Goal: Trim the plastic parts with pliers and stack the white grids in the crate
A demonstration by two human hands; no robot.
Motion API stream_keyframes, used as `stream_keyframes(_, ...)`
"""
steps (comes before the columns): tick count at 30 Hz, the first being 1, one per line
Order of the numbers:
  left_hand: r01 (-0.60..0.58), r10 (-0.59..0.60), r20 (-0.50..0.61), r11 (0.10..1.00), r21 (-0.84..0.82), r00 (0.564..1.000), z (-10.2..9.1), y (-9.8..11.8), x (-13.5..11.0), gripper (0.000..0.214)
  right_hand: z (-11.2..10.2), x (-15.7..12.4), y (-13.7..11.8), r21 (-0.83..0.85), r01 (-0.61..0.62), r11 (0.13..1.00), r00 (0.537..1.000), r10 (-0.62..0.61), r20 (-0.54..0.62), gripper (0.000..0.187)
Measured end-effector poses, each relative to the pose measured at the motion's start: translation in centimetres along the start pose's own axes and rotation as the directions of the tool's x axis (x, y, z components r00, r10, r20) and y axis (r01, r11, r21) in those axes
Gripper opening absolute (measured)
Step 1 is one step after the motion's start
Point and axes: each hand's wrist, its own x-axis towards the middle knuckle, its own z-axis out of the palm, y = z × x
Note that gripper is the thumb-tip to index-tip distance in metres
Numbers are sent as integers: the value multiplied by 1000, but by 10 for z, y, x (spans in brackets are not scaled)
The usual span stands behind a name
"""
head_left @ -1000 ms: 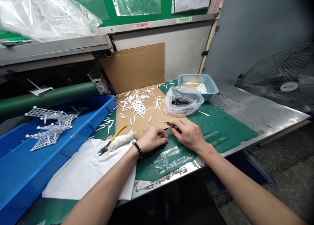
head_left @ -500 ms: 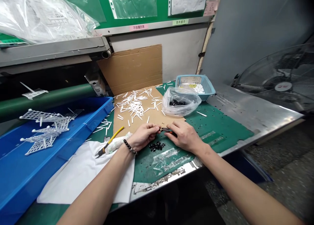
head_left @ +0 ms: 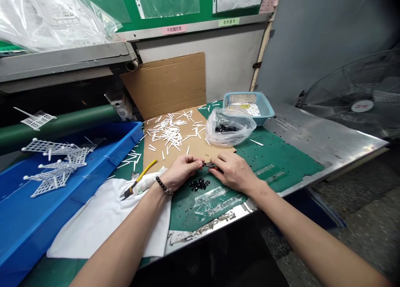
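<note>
The right hand (head_left: pixel 234 173) holds small nippers (head_left: pixel 210 164) to the left hand (head_left: pixel 180 172), above loose black pieces (head_left: pixel 198 185).

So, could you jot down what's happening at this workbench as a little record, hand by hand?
right hand: grips small orange-handled pliers
left hand: fingertips meet the pliers' tip; anything pinched is too small to tell
beside the hands: small black pieces on a green mat
left wrist: beaded bracelet
rest: cardboard sheet strewn with white sticks, plastic bag, blue basket, blue tray holding white lattices, fan
</note>
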Motion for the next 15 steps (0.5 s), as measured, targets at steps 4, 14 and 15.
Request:
stream_keyframes(4, -25, 25, 7, 997, 77, 1000, -1, -1, 2, 36, -1, 0, -1, -26, 24, 999, 1000, -24, 12, 22)
stream_keyframes(14, -58, 56, 19, 991, 118, 998, -1, -2, 1, 36, 2, -1, 1, 20, 33, 999, 999, -34, 26, 24)
stream_keyframes(15, -65, 64, 13, 991, 118, 998, -1, -1, 1, 36, 2, -1, 1, 22, 29, 999, 999, -30, 25, 24)
